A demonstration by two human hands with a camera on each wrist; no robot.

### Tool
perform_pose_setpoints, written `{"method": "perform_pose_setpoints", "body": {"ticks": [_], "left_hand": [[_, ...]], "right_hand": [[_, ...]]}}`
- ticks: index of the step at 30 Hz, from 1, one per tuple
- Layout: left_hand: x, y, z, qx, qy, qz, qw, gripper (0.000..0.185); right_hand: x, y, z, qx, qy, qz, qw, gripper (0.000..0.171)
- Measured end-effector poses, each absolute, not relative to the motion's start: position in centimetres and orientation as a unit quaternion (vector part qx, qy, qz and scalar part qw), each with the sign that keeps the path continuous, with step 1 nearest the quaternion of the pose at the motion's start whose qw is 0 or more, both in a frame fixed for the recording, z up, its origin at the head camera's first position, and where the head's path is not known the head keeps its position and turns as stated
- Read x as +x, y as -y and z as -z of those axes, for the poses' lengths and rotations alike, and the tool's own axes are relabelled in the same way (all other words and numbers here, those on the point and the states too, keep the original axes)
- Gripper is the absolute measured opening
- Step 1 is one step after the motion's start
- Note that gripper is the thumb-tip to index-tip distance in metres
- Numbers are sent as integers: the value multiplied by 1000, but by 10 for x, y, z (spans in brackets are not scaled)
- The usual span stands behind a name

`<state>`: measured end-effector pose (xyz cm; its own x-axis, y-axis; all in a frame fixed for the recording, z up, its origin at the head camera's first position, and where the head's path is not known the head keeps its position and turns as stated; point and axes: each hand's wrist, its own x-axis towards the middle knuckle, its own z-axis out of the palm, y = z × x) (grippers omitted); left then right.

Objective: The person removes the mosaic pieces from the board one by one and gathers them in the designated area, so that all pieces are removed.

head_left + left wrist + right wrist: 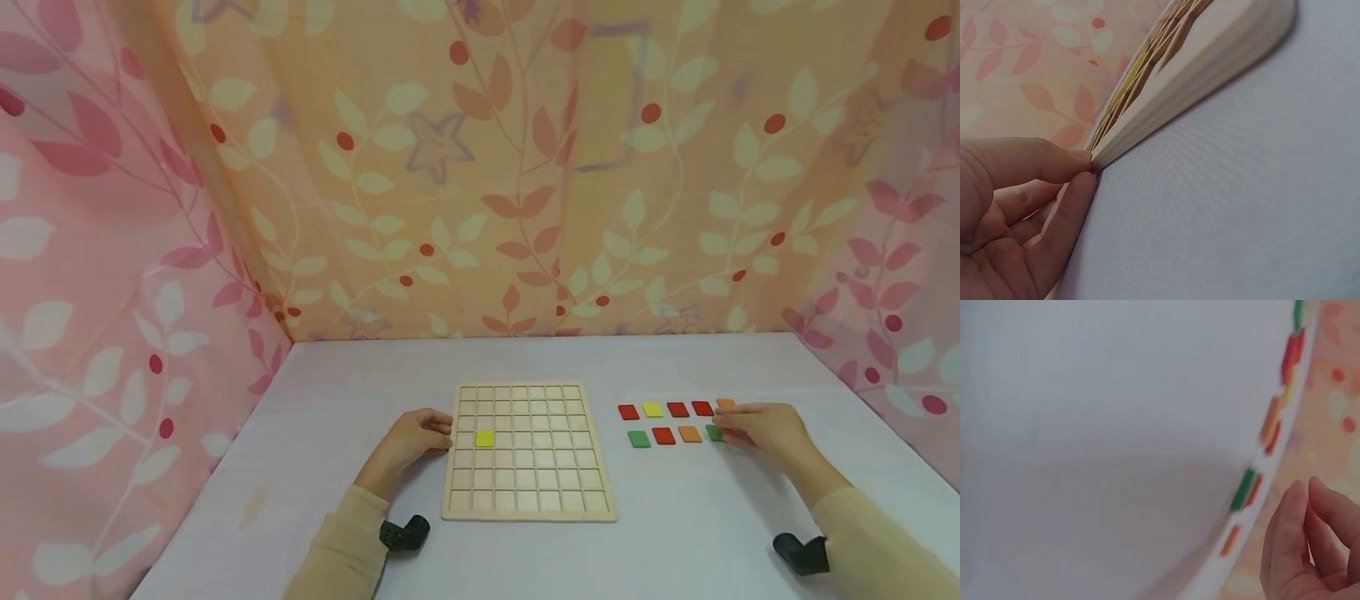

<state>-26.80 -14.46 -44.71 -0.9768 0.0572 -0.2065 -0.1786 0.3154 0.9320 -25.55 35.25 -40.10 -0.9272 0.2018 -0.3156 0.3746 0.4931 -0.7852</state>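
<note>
A pale wooden grid board (528, 515) lies flat on the table, with one yellow tile (485, 438) in a cell on its left side. My left hand (414, 442) is at the board's left edge; in the left wrist view, thumb and fingertip pinch that edge. To the right of the board lie two rows of square tiles: red (663, 436), yellow (652, 409), orange (690, 434) and green (639, 439). Over the right end of these rows hovers my right hand (768, 433), partly covering an orange tile and a green one. Its fingertips are close together, with nothing visible between them.
A white cloth covers the table (360, 367). Flowered curtains stand behind it and on both sides. Each wrist wears a black device, one at the left wrist (405, 533) and one at the right wrist (802, 554).
</note>
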Motion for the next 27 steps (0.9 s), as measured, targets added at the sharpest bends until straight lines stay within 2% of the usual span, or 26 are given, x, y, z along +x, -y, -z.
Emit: {"method": "perform_pose_setpoints", "body": {"ticks": [3, 14, 23, 27], "left_hand": [[-267, 144, 449, -38, -803, -586, 102, 33], [-265, 142, 448, -39, -807, -580, 102, 33], [-267, 142, 447, -40, -806, -582, 104, 33], [-268, 144, 447, -41, -805, -583, 103, 34]], "right_hand": [[-252, -332, 399, 158, -850, 496, 80, 64], [-252, -257, 404, 75, -803, 581, 110, 50], [-259, -209, 410, 66, -789, 602, 106, 48], [-256, -186, 408, 33, -770, 628, 107, 47]]}}
